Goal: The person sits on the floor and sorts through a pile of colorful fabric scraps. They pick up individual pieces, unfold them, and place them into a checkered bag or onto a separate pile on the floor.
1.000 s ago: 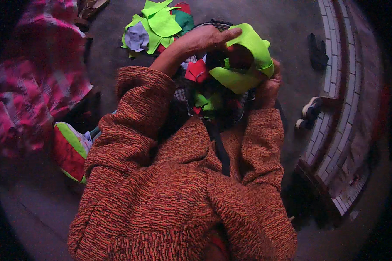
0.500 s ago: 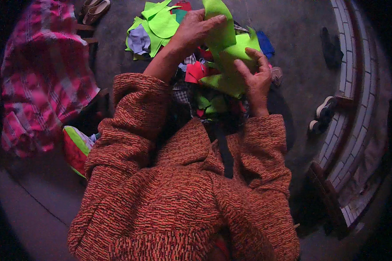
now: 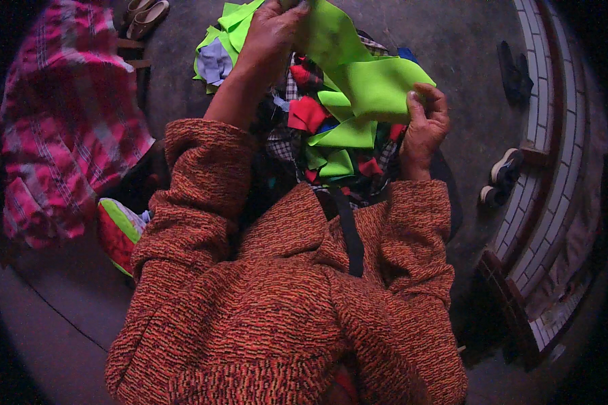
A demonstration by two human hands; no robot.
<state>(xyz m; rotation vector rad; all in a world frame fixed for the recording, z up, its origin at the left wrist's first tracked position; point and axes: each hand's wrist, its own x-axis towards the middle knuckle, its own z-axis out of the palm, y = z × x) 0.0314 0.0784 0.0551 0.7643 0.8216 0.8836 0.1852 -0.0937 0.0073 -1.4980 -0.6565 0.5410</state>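
Between my hands stretches a lime-green piece of cloth, raised above a heap of scraps. My left hand grips its upper left end, near the top edge of the view. At its right end, my right hand pinches the corner between thumb and fingers. Below the cloth lies the heap, with more lime-green scraps, a red scrap and dark checked cloth. Part of the heap is hidden behind the held piece.
Left of the heap is a pile of lime-green pieces with a grey-blue scrap on it. Pink checked cloth hangs at far left. Shoes stand beside the tiled step at right; tan shoes sit top left.
My hands have moved apart, the left up and leftward, the right to the right and slightly down. The green cloth is now spread wider between them, uncovering more of the heap.
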